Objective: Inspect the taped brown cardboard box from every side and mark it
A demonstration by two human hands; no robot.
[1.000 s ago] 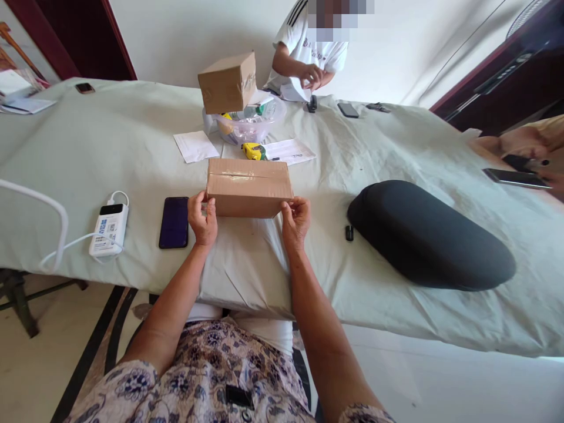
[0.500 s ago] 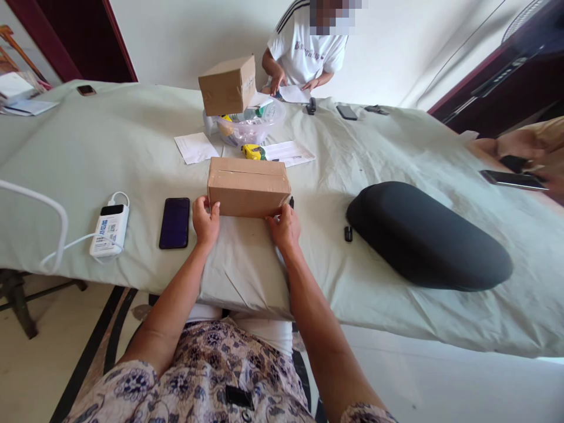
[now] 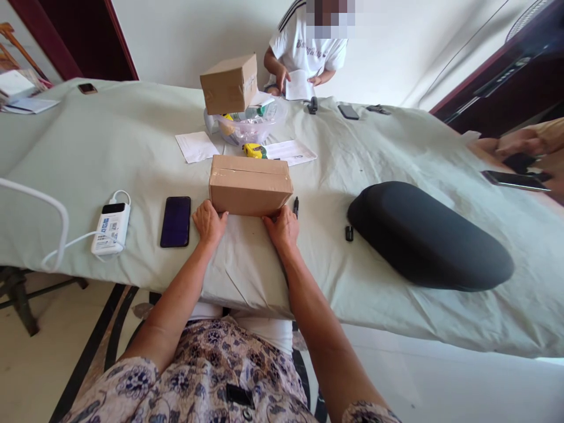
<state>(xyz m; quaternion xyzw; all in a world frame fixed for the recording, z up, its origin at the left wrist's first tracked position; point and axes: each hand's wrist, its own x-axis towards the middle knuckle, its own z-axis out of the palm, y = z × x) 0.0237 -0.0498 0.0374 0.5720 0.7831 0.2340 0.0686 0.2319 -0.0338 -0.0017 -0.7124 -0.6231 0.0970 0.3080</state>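
Observation:
A closed brown cardboard box (image 3: 249,187) rests on the cloth-covered table in front of me. My left hand (image 3: 208,223) is closed at its near left corner, the thumb along the bottom edge. At the near right corner my right hand (image 3: 283,226) grips it in the same way, fingers curled. A black pen (image 3: 296,207) lies just beyond my right fingers. Left of my left hand is a dark smartphone (image 3: 175,222), and beyond the box sits a yellow tape measure (image 3: 254,150) on a sheet of paper (image 3: 293,153).
A second cardboard box (image 3: 227,88) sits on a clear plastic basin (image 3: 273,120) of odds and ends. A black padded seat (image 3: 429,235) lies to the right near a small black cap (image 3: 349,233). A white power bank (image 3: 111,229) is left. Another person (image 3: 304,53) holds paper opposite.
My hands have shifted slightly along the box's near corners, thumbs lower and turned inward. The pen by my right hand shows more. The person opposite has raised the paper.

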